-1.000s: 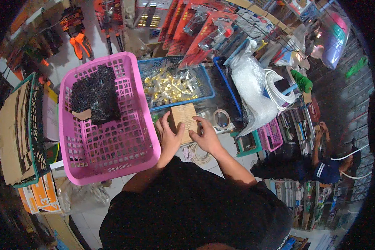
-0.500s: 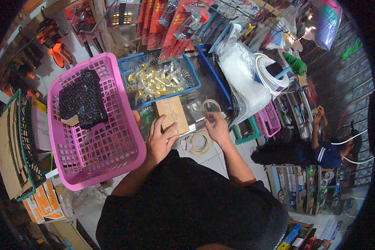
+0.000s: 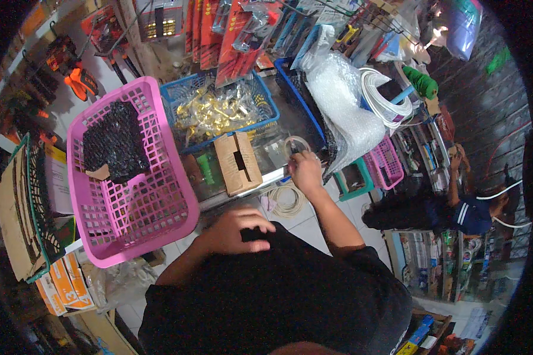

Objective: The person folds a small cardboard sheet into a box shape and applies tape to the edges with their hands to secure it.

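Observation:
A small brown cardboard box (image 3: 228,160) stands on the glass counter, its two flaps nearly meeting around a dark gap. My left hand (image 3: 238,229) is off the box, drawn back in front of my black shirt, with its fingers curved, apart and holding nothing. To the right of the box, my right hand (image 3: 305,169) closes its fingers on the near rim of a roll of clear tape (image 3: 297,139). The roll lies on the counter or just above it; I cannot tell which.
At left stands a pink basket (image 3: 189,204) with a black plastic-wrapped bundle (image 3: 115,142). Behind the box, a blue basket (image 3: 271,115) holds bagged gold-coloured fittings. Bubble wrap (image 3: 343,100) and a white cable coil (image 3: 385,100) are at right. Another person (image 3: 474,213) is farther right.
My left hand has let go of the box and pulled back toward my body. The box now shows its gapped flaps. My right hand has moved onto the tape roll.

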{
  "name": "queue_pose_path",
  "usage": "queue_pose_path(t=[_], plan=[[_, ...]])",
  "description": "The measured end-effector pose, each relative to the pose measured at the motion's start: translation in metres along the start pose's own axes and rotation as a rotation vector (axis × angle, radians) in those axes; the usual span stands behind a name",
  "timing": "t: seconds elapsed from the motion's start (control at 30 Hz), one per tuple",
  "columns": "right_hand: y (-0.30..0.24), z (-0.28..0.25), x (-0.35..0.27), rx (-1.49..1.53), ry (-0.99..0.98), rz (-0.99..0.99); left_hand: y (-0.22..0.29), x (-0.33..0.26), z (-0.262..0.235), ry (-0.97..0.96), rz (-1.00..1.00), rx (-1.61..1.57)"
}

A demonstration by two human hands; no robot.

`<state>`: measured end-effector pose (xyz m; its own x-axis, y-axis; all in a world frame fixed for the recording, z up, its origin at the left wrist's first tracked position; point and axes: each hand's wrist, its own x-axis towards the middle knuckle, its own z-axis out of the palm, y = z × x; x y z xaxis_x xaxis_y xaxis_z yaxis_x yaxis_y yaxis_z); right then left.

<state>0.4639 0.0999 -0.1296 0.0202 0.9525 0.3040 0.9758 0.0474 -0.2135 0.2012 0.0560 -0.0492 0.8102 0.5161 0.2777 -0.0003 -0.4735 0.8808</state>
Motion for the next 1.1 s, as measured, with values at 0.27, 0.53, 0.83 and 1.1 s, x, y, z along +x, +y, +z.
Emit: queue_pose_path(t=[0.27,0.53,0.83,1.1], plan=[[0.000,-0.025,-0.004,0.398,0.134,0.045,-0.023,0.017,0.020,-0.472,-0.112,-0.415],[-0.039,-0.062,-0.046,1.127,0.037,0.486,-0.057,0.004,0.036,-0.369,-0.195,-0.162],[-0.104,-0.077,-0.103,1.364,-0.107,0.727,-0.059,-0.016,0.036,0.256,-0.290,-0.094],[-0.154,-0.080,-0.133,1.323,-0.189,0.793,-0.047,-0.033,0.029,0.279,-0.308,-0.407]])
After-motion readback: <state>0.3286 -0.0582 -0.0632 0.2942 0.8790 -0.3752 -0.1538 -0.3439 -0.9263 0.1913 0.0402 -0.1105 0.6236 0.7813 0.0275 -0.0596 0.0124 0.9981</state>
